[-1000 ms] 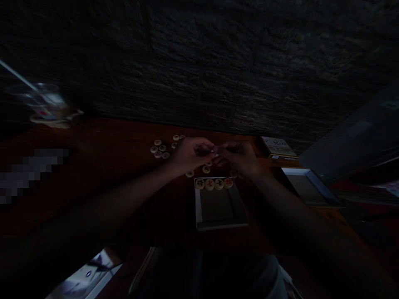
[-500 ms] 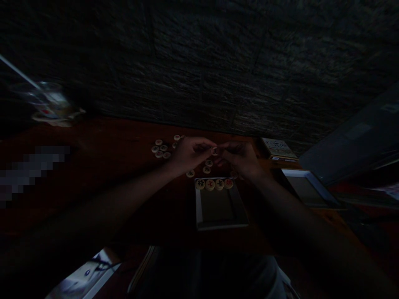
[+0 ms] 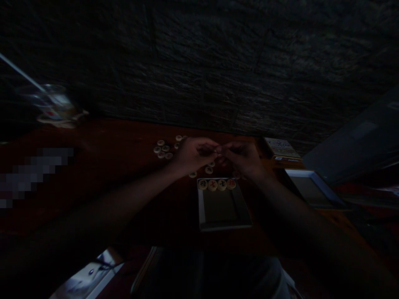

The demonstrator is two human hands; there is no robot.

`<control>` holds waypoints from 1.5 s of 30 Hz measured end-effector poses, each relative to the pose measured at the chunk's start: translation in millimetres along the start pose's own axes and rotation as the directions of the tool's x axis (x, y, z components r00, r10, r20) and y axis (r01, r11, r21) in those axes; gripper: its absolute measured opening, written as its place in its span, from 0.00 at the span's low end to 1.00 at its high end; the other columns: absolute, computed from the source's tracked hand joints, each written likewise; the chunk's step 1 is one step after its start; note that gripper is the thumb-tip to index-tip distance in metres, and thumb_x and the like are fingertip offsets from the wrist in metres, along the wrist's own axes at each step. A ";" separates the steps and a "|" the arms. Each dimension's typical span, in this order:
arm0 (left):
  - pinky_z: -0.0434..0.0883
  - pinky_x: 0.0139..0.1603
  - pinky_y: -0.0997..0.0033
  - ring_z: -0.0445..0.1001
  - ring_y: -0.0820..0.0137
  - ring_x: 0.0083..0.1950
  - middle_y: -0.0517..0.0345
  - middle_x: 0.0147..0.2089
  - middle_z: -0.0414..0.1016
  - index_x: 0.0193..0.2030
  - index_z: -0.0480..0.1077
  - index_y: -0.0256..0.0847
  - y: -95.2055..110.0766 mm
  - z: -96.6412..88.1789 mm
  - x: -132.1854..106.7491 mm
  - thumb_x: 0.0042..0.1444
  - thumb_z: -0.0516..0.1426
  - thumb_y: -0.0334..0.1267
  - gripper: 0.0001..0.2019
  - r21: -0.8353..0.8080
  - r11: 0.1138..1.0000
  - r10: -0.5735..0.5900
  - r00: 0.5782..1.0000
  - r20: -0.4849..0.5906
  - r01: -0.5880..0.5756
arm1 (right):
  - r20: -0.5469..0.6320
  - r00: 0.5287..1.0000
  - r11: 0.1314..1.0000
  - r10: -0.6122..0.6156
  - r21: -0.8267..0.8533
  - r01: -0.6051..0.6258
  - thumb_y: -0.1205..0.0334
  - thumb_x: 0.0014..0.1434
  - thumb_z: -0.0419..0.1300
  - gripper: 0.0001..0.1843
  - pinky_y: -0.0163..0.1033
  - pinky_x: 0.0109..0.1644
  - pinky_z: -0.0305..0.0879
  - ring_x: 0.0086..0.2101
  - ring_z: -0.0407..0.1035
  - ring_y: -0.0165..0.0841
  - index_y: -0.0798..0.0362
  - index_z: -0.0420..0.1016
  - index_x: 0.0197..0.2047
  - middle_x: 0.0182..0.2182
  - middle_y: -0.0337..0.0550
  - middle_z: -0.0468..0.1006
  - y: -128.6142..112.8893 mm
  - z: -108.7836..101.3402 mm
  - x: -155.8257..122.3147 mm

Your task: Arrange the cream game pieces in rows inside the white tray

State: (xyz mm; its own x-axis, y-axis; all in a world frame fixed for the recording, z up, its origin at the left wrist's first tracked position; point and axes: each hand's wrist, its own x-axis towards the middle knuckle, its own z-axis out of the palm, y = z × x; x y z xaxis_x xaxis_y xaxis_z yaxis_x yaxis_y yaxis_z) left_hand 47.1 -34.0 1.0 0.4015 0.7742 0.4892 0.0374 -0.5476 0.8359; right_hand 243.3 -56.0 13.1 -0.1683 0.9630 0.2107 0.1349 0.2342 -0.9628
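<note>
My left hand [image 3: 193, 155] and my right hand [image 3: 243, 158] meet above the table, thumbs and fingertips closed together. Pinched between them is a small round xiangqi piece [image 3: 218, 152], mostly covered by the fingers. Just below the hands, a shallow open box [image 3: 201, 209] holds a row of several pieces [image 3: 212, 185] along its far side, marked in black and red. Other loose pieces [image 3: 208, 170] lie between the hands and the box, one of them partly behind my right wrist. Another group of pieces [image 3: 165, 148] lies left of my left hand.
A printed box [image 3: 282, 148] and an open tray-like lid [image 3: 330, 193] lie to the right on the wooden table [image 3: 124, 141]. A clear cup with a straw [image 3: 59, 104] stands at the far left. The dark stone wall [image 3: 199, 83] rises behind the table.
The piece between my fingers has turned, from its marked face showing to mostly hidden. Both hands stay together. The whole view has shifted slightly.
</note>
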 end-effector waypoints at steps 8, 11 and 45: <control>0.79 0.41 0.71 0.84 0.67 0.40 0.53 0.40 0.85 0.44 0.80 0.39 -8.6 1.1 -0.6 0.53 0.68 0.34 0.11 -0.032 0.999 0.024 0.999 0.037 -0.022 | 0.003 1.000 0.999 -0.003 -0.041 0.003 0.38 0.47 0.76 0.26 0.34 0.29 0.73 0.24 0.75 0.30 0.55 0.83 0.31 0.25 0.43 0.83 -3.3 2.3 -1.1; 0.79 0.41 0.71 0.84 0.67 0.40 0.52 0.40 0.86 0.44 0.80 0.38 -7.1 0.8 -0.2 0.53 0.68 0.34 0.11 -0.051 0.999 0.006 1.000 0.031 -0.005 | 0.012 1.000 0.999 -0.015 -0.037 0.016 0.39 0.48 0.76 0.25 0.34 0.28 0.73 0.23 0.74 0.29 0.55 0.83 0.31 0.25 0.42 0.82 -3.8 2.8 -1.3; 0.81 0.43 0.67 0.85 0.64 0.40 0.49 0.40 0.87 0.43 0.81 0.35 -3.0 4.0 0.4 0.49 0.71 0.34 0.14 -0.197 0.975 -0.106 0.994 -0.001 0.104 | -0.023 0.999 0.998 -0.045 -0.049 0.044 0.40 0.46 0.77 0.24 0.34 0.28 0.71 0.23 0.74 0.29 0.55 0.84 0.30 0.25 0.43 0.83 -3.5 2.9 -1.3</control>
State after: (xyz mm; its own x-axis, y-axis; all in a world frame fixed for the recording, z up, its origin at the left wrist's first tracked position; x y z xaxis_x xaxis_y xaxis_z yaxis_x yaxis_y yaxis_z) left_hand 50.9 -33.3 -2.3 0.3943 0.8283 0.3981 -0.1019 -0.3912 0.9147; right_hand 240.2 -58.5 15.7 -0.1522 0.9542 0.2576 0.1756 0.2826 -0.9430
